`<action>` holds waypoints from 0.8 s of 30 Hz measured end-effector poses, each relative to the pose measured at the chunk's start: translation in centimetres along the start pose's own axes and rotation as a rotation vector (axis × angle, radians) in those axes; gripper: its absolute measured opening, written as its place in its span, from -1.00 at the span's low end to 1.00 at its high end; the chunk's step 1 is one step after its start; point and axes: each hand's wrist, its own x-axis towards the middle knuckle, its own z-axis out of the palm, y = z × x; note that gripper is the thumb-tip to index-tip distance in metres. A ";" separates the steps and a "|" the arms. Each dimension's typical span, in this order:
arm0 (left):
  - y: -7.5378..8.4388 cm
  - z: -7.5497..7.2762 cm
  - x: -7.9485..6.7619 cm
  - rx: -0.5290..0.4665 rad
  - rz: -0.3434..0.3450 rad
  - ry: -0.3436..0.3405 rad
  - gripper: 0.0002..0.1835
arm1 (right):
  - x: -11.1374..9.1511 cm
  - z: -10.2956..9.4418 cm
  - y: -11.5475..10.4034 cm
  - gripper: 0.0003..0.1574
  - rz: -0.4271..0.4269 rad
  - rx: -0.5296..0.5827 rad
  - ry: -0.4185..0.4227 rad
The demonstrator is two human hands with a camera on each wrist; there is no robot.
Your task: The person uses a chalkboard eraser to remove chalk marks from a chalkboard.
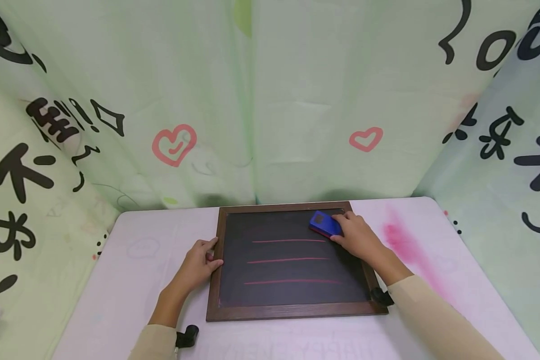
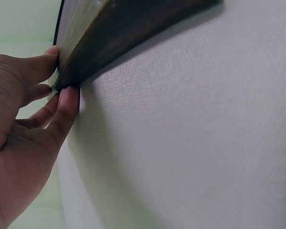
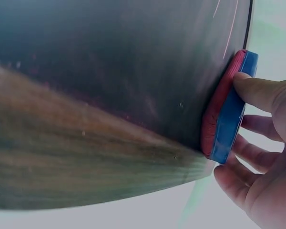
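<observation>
A small chalkboard with a brown wooden frame lies on the table. Three pink chalk lines run across its dark surface. At the frame's left side, my left hand pinches the edge; the left wrist view shows the thumb on one side of the wooden frame and fingertips on the other. Near the top right of the board, my right hand grips a blue chalkboard eraser. Its red pad faces the board in the right wrist view, with the thumb and fingers on its blue back.
A pale table bears the board, and a bright pink smear marks it on the right. Light green curtains with black lettering and red hearts hang behind and at both sides. Black wrist cameras sit by the sleeves.
</observation>
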 end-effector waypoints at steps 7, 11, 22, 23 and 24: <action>0.0 0.0 -0.1 -0.002 0.005 -0.002 -0.29 | -0.2 0.3 -0.4 -0.26 -0.002 0.004 0.020; 0.0 -0.1 -0.1 -0.004 0.004 -0.007 -0.29 | -0.2 0.6 -0.6 -0.25 -0.021 -0.007 0.034; 0.2 -0.1 -0.2 0.000 0.008 -0.001 -0.30 | 0.8 1.4 -2.3 -0.25 -0.072 -0.034 0.022; 0.2 -0.1 -0.2 -0.003 0.005 -0.001 -0.30 | 0.9 1.5 -2.6 -0.25 -0.073 -0.041 0.017; 0.2 -0.1 -0.2 -0.003 0.009 0.000 -0.30 | 1.1 1.7 -2.8 -0.25 -0.074 -0.047 0.011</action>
